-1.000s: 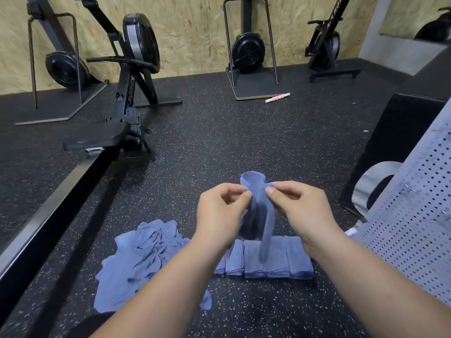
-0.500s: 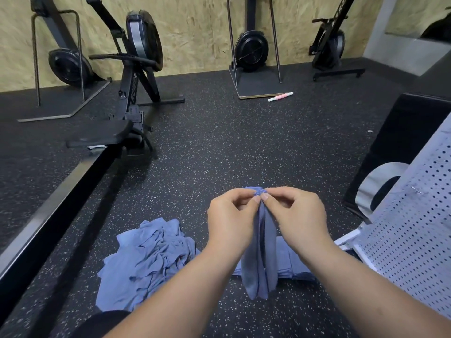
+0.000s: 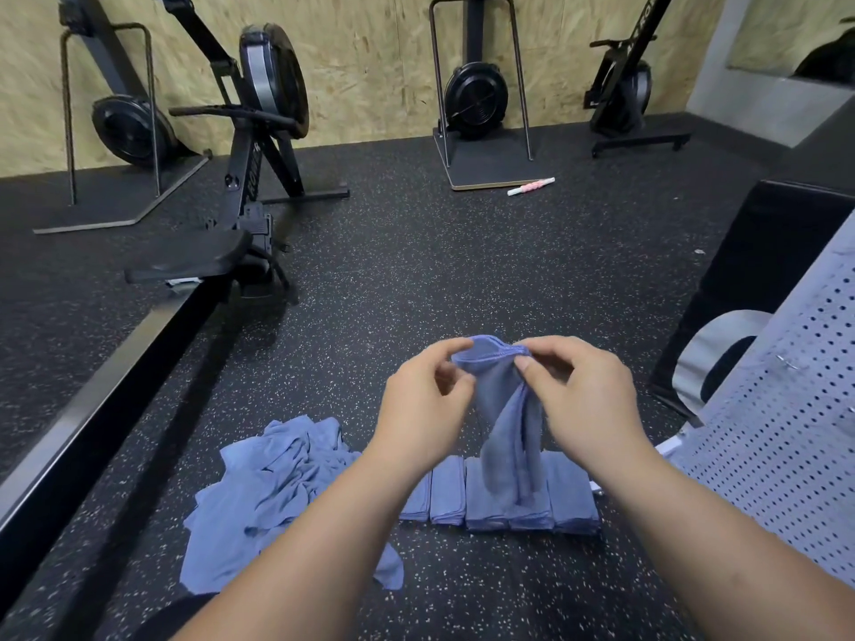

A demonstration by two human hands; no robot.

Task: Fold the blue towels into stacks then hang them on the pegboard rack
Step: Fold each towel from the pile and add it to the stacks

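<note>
1. The black speckled rubber floor (image 3: pixel 416 279) fills most of my view and carries everything below.
2. A black rowing machine (image 3: pixel 259 178) stands at 10 o'clock, its long rail running down toward 8 o'clock.
3. The white perforated pegboard rack (image 3: pixel 796 432) leans in at 4 o'clock; I see no towel on it.
4. A crumpled heap of loose blue cloth towels (image 3: pixel 277 492) lies on the floor at 7 o'clock, partly under the left forearm.
5. A row of folded blue towels (image 3: pixel 571 499) sits side by side on the floor at 6 o'clock, just right of the heap.
6. The blue towel being worked (image 3: pixel 504 409) hangs lengthwise just below centre, above that row; its lower end reaches down in front of the folded ones.
7. The right hand (image 3: pixel 587 400) pinches the towel's stitched top hem, thumb and fingers narrow on the cloth.
8. The left hand (image 3: pixel 425 409) grips the same hem at its left end, fingers curled close around it.
9. A small pink-and-white roller stick (image 3: pixel 531 186) lies at 1 o'clock, well apart.
</note>
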